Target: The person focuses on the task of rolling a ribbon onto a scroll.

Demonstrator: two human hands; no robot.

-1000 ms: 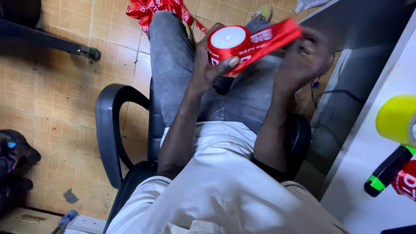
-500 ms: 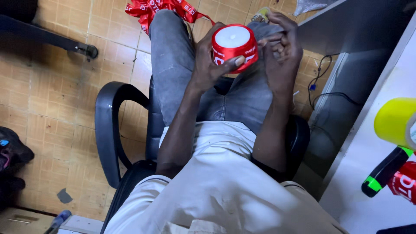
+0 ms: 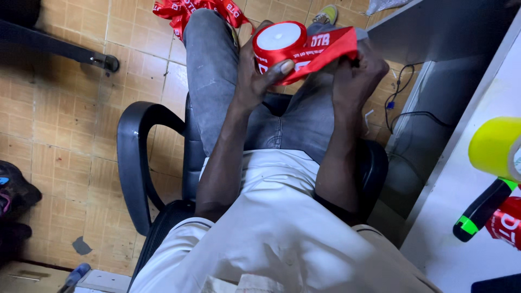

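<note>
Your left hand (image 3: pixel 255 81) wraps the red ribbon spool (image 3: pixel 279 46), thumb across its side. Your right hand (image 3: pixel 355 76) pinches the drawn-out ribbon tail (image 3: pixel 325 49), printed white, above your lap. Judged light, soft and slippery: hold the spool by its stiff rim and the tail flat near its end. More ribbon (image 3: pixel 201 8) lies on the tiled floor (image 3: pixel 59 130); a yellow tape roll (image 3: pixel 496 146) and marker (image 3: pixel 480 209) sit on the desk (image 3: pixel 467 249).

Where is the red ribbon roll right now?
The red ribbon roll is near the top centre of the head view, held in the left hand above the person's knees, its loose end pulled toward the right hand.
</note>
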